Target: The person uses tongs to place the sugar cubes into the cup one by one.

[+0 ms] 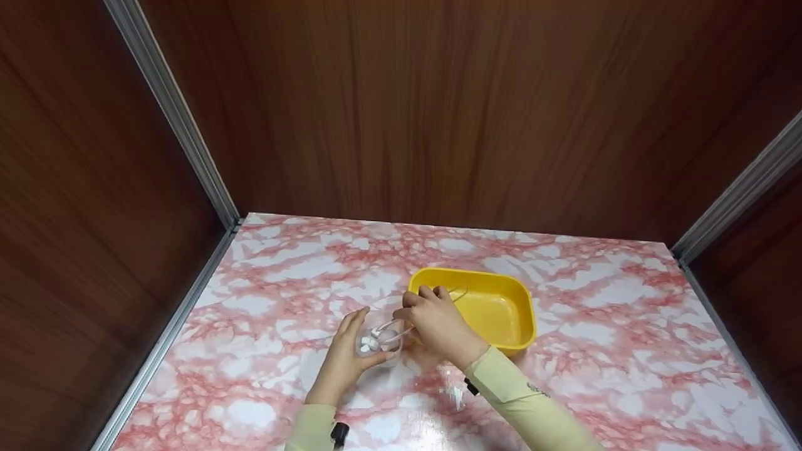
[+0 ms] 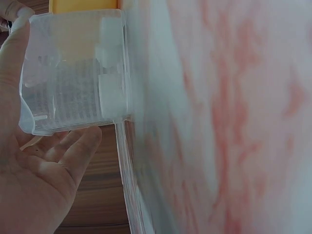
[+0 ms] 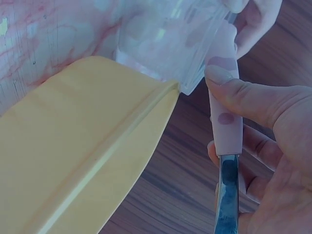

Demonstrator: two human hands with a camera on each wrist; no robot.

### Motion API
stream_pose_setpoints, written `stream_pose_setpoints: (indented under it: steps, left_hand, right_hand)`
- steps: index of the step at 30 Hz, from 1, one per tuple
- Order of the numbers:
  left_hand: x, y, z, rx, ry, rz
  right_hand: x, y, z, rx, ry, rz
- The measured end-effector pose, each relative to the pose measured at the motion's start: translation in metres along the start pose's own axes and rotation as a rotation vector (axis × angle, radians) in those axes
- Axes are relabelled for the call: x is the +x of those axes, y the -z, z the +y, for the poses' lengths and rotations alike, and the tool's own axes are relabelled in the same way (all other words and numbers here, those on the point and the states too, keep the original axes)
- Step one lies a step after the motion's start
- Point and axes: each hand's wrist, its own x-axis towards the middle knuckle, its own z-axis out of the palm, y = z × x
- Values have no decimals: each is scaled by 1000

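My left hand (image 1: 340, 358) holds a clear plastic container (image 2: 73, 92) by its sides, thumb at the near side and fingers at the far side. White block-like pieces (image 2: 112, 95) lie at the container's bottom. My right hand (image 1: 446, 329) pinches a pair of tongs (image 3: 226, 122) with pink ends and shiny metal arms. The pink ends point into the mouth of the container, overlapping the white pieces in the head view. Their metal end extends over the yellow basin (image 1: 525, 313), which stands just right of the container.
A red-and-white marbled tabletop (image 1: 263, 351) bears the container and basin. Dark wood panels (image 1: 401, 113) rise at the back and both sides, with metal rails (image 1: 182, 119) at the corners. The basin's wall (image 3: 92, 161) is close beside the right hand.
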Motion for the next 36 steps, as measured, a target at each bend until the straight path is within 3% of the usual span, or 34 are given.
stream_pose_setpoints:
  steps: [22,36]
  left_hand:
    - [0,-2,-2,17,-7,16]
    - [0,-1,0,-8,19,15]
  right_hand:
    - [-5,14,21,50,-84,-29]
    - [-9,21,38,31,-105,-2]
